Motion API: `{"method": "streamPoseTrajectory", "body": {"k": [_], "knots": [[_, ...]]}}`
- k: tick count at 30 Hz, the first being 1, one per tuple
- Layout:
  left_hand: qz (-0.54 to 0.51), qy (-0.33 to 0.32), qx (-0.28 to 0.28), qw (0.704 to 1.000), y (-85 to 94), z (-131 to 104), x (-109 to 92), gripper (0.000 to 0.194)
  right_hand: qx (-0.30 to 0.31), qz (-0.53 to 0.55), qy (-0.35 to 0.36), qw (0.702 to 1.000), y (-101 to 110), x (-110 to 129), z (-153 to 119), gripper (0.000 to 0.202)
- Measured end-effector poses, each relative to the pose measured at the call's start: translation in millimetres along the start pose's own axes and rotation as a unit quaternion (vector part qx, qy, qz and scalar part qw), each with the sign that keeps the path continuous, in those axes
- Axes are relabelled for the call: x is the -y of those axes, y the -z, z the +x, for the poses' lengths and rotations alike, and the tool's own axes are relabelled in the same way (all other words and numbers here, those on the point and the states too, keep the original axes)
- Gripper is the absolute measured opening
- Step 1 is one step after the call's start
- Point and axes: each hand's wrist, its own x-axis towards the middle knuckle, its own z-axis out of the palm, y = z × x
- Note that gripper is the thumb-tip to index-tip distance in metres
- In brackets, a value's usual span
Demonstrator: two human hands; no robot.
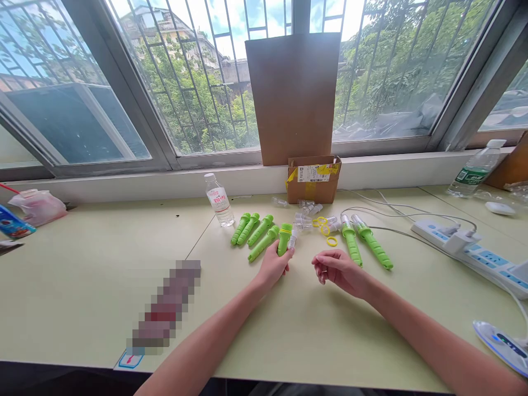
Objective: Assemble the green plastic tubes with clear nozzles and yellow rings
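My left hand point(273, 264) is closed around a green ridged plastic handle point(284, 237), its threaded end pointing up and away from me. Right behind it lies a clear plastic piece point(293, 236). To the right, my right hand point(336, 269) hovers low over the table with its fingers curled in and thumb close to the index finger; I cannot make out whether anything small is in it. Several similar green handles point(260, 230) lie left of my left hand. Two handles with clear tops point(373, 242) lie beyond my right hand. Yellow rings point(331, 241) and clear caps point(303, 220) lie between.
A small cardboard box point(312, 190) stands by the window sill, a brown board point(295, 99) behind it. A water bottle point(220, 202) stands back left, another bottle point(474, 170) far right. A power strip point(474, 253) with cables point(396, 206) lies right on the table point(82, 275).
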Motion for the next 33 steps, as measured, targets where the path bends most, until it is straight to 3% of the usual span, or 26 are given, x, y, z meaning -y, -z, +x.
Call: {"method": "streamPoseTrajectory", "body": {"k": [18,33], "knots": [[-0.014,0.003,0.001,1.000,-0.2,0.3,0.2,0.020,-0.009,-0.006,0.020,1.000,0.2,-1.3,1.6,0.009],[-0.018,0.004,0.003,1.000,-0.1,0.0,-0.2,0.021,0.046,0.069,-0.010,0.997,3.9,4.3,-1.4,0.012]]}}
